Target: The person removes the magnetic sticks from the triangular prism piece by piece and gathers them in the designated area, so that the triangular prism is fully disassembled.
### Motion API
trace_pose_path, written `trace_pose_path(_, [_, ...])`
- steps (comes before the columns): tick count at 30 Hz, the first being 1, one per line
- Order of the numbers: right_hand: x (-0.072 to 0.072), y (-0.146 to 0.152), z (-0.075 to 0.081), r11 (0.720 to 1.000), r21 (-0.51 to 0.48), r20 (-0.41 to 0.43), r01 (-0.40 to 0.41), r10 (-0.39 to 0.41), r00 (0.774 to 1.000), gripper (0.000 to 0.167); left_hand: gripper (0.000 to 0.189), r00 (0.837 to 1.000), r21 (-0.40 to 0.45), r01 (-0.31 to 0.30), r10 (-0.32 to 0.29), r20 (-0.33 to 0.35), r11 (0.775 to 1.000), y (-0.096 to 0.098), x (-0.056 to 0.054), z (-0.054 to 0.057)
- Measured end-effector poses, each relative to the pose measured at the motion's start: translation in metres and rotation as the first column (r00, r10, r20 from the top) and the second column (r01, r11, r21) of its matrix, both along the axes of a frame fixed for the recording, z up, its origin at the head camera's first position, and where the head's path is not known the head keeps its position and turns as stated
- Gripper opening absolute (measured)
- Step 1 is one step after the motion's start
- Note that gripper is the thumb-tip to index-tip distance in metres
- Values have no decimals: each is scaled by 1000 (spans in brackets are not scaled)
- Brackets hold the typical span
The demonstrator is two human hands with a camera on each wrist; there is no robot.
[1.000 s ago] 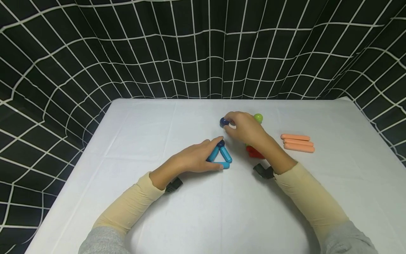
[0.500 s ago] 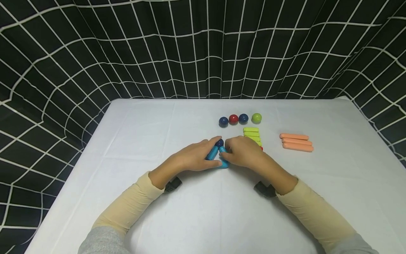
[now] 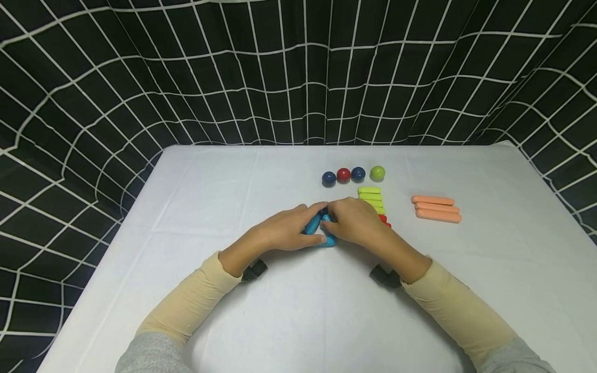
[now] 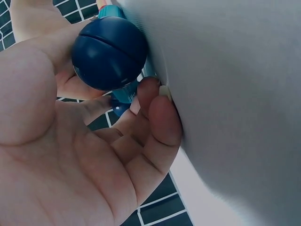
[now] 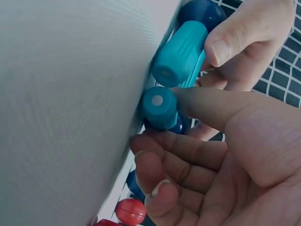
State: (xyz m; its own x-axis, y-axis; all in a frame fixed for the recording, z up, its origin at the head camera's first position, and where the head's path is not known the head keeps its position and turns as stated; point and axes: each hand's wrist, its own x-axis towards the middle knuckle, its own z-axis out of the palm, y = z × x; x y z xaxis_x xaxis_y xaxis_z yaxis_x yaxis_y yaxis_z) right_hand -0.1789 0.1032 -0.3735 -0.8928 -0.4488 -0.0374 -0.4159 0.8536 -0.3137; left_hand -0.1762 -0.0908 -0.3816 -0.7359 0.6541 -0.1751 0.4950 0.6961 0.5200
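Observation:
Three light-blue sticks form a triangle between the two hands, partly covered by them. In the left wrist view, a large dark blue ball (image 4: 110,53) sits at one corner inside the curved left hand (image 3: 289,228). The left thumb rests on the near blue stick (image 5: 181,54), whose free end shows in the right wrist view; the left index finger reaches the far corner. My right hand (image 3: 356,223) pinches another blue stick (image 5: 160,108) between thumb and fingers. Behind that stick is the far corner's dark blue ball (image 5: 180,123), mostly hidden by the fingers.
Beyond the hands, a dark blue ball (image 3: 328,178), a red ball (image 3: 343,175), another dark blue ball (image 3: 358,174) and a green ball (image 3: 378,173) stand in a row. Several yellow-green sticks (image 3: 370,197) and red sticks (image 3: 383,218) lie beside the right hand; orange sticks (image 3: 436,209) lie farther right.
The right hand has come back from the row of balls toward me and left, onto the triangle's right-hand stick, then shifted slightly along it. The left hand has stayed put.

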Motion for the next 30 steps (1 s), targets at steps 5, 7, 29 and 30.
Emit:
trace_pose_path(5, [0, 1, 0, 1000, 10, 0, -6, 6, 1000, 18, 77, 1000, 8, -2, 2, 14, 1000, -1, -1, -1])
trace_pose_path(7, [-1, 1, 0, 1000, 8, -4, -16, 16, 1000, 16, 75, 1000, 2, -3, 3, 13, 1000, -1, -2, -1])
trace_pose_path(29, [2, 5, 1, 999, 16, -21, -42, 42, 999, 26, 67, 1000, -52, 1, -1, 1, 999, 0, -1, 0])
trace_pose_path(30, [2, 5, 2, 999, 15, -22, -41, 41, 999, 27, 67, 1000, -52, 2, -1, 1, 999, 0, -1, 0])
